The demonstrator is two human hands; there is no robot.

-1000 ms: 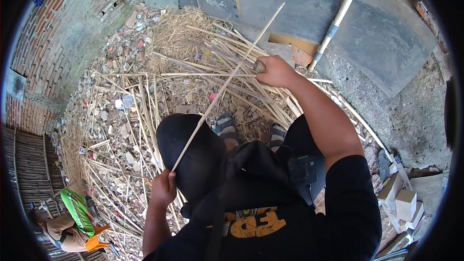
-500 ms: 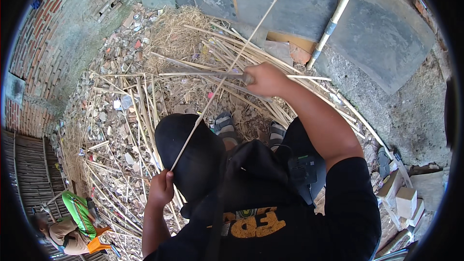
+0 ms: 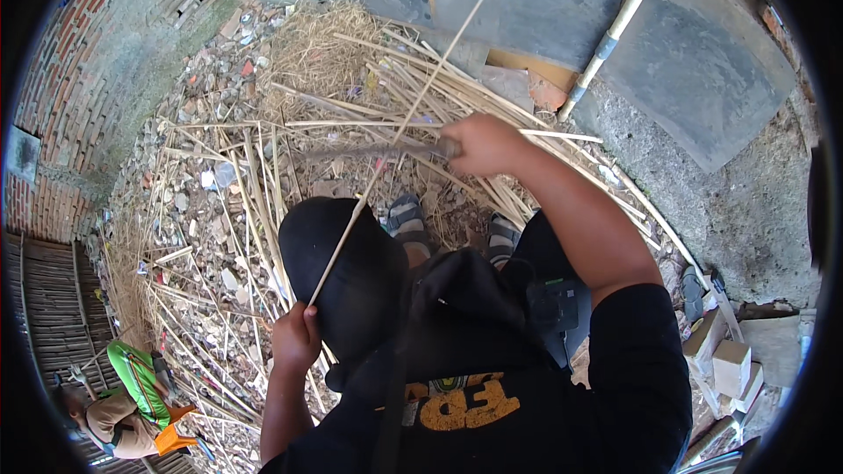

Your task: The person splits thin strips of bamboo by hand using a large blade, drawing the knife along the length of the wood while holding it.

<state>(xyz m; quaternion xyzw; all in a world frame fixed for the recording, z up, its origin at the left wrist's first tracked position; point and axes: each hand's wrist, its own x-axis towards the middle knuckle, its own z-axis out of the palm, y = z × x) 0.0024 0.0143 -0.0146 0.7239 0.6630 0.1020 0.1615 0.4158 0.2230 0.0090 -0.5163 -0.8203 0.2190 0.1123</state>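
Your left hand (image 3: 296, 335) pinches the near end of a thin stick (image 3: 375, 177) between thumb and fingers. The stick slants up and away to the right, passing over your dark-clad left knee (image 3: 341, 268), its far end free. Your right hand (image 3: 485, 146) is closed around the handle of a knife (image 3: 351, 152), whose blurred blade points left and crosses the stick near its middle; you cannot tell whether the two touch. Beyond your sandals (image 3: 407, 221) lies a pile of pale strips (image 3: 421, 79), with straw (image 3: 316, 44) just beside it. More strips lie over the rubble (image 3: 230, 279) to your left. At lower left, another person (image 3: 123, 417) sits on an orange stool (image 3: 173, 441), well apart from you.
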